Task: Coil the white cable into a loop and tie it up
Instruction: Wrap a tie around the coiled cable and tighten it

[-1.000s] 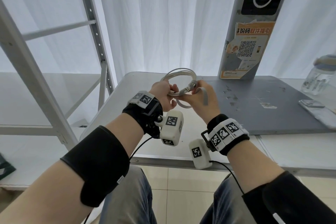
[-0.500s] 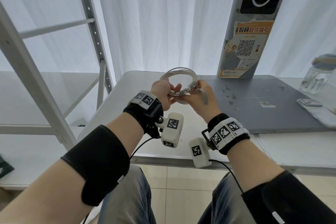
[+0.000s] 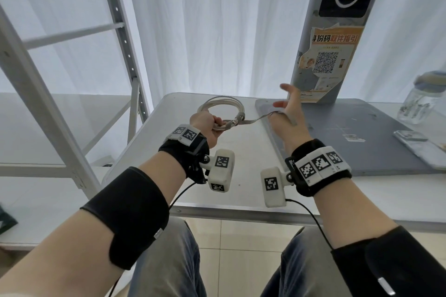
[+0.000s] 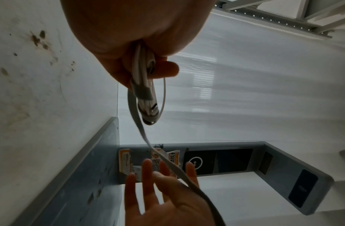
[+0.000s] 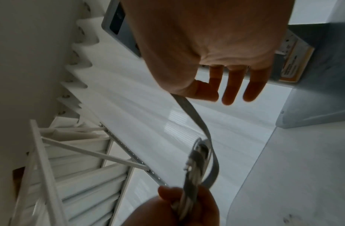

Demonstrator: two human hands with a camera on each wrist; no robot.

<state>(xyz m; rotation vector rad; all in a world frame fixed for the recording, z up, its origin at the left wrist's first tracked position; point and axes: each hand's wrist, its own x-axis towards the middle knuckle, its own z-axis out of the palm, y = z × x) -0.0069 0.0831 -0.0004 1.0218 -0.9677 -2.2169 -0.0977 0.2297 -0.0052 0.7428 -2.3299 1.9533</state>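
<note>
The white cable [image 3: 222, 103] is wound into a round coil above the table, and my left hand [image 3: 204, 125] grips its near side. A grey strap [image 3: 255, 120] is wrapped round the bundle beside a plug and runs right to my right hand [image 3: 289, 118]. The strap passes between that hand's thumb and forefinger, while the other fingers are spread straight. In the left wrist view the strap [image 4: 140, 128] crosses in front of the right palm [image 4: 167, 198]. From the right wrist the strap [image 5: 195, 116] slips under the thumb, and the coil [image 5: 189, 188] sits in the left fist [image 5: 167, 211].
A white table [image 3: 241, 164] lies under the hands, with a grey mat [image 3: 362, 132] on its right. A grey kiosk post [image 3: 333, 31] stands at the back. A glass jar [image 3: 420, 101] and a phone [image 3: 415, 142] are far right. Metal shelving [image 3: 72, 128] stands on the left.
My right hand has moved away from the coil to the right, drawing the grey strap out into a long line, and its fingers have spread. The left hand keeps its grip.
</note>
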